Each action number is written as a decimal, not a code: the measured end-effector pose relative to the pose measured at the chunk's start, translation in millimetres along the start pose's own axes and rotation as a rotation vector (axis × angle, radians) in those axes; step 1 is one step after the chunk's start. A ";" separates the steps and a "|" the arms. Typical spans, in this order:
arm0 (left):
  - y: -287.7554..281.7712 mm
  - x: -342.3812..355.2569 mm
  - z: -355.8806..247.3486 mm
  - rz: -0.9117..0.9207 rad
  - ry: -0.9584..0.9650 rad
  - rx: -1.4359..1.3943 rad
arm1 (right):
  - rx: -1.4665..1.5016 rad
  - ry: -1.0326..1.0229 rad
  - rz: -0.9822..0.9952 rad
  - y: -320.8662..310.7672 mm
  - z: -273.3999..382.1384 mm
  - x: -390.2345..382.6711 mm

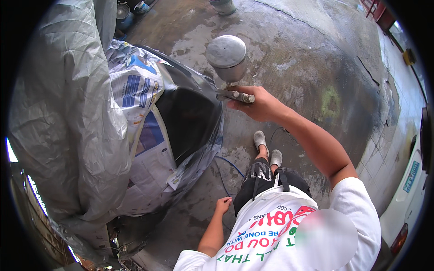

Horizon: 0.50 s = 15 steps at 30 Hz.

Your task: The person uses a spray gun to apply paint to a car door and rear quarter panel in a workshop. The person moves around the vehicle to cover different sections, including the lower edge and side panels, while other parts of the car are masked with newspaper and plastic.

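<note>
My right hand (260,105) is closed round a metal spray gun (242,96), held up beside a dark car panel (187,113). On top of the gun sits a round, lidded metal paint cup (227,56). The gun's nozzle end points left, toward the panel's edge; the trigger is hidden by the hand. Printed paper (147,153) is masked round the dark panel. Low by my shorts, my left hand (223,205) hangs with its fingers curled. A thin blue hose (231,165) runs close by those fingers; whether they grip it is unclear.
A large silver-grey cover sheet (63,108) drapes over the left side. Stained concrete floor (298,67) lies beneath, with a bucket (223,6) at the far edge. A white car (404,189) stands at the right. Hose lies on the floor near my shoes (275,158).
</note>
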<state>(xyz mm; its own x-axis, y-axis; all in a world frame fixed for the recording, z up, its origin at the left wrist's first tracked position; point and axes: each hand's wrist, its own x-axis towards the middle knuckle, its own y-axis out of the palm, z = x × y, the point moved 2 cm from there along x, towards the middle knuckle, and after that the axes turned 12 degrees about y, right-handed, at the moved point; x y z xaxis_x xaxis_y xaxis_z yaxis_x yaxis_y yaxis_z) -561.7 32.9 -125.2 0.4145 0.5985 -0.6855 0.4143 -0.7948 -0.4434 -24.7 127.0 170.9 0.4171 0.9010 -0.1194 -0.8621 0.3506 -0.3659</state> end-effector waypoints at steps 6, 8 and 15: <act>5.6 45.7 -23.7 -0.005 0.015 -0.123 | -0.123 0.222 0.566 -29.1 53.3 38.8; 7.3 70.3 -54.7 0.004 0.053 -0.120 | -0.134 0.186 0.605 -35.5 61.3 66.6; 8.2 141.6 -131.8 -0.036 0.092 0.004 | -0.021 0.065 0.447 -43.4 79.2 185.7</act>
<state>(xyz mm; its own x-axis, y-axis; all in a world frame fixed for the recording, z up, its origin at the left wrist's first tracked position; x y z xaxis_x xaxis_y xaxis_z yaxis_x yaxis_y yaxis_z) -392.8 124.4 -149.9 0.4725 0.6332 -0.6130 0.4272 -0.7729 -0.4691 67.4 299.4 237.7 0.0227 0.9445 -0.3278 -0.9559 -0.0756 -0.2839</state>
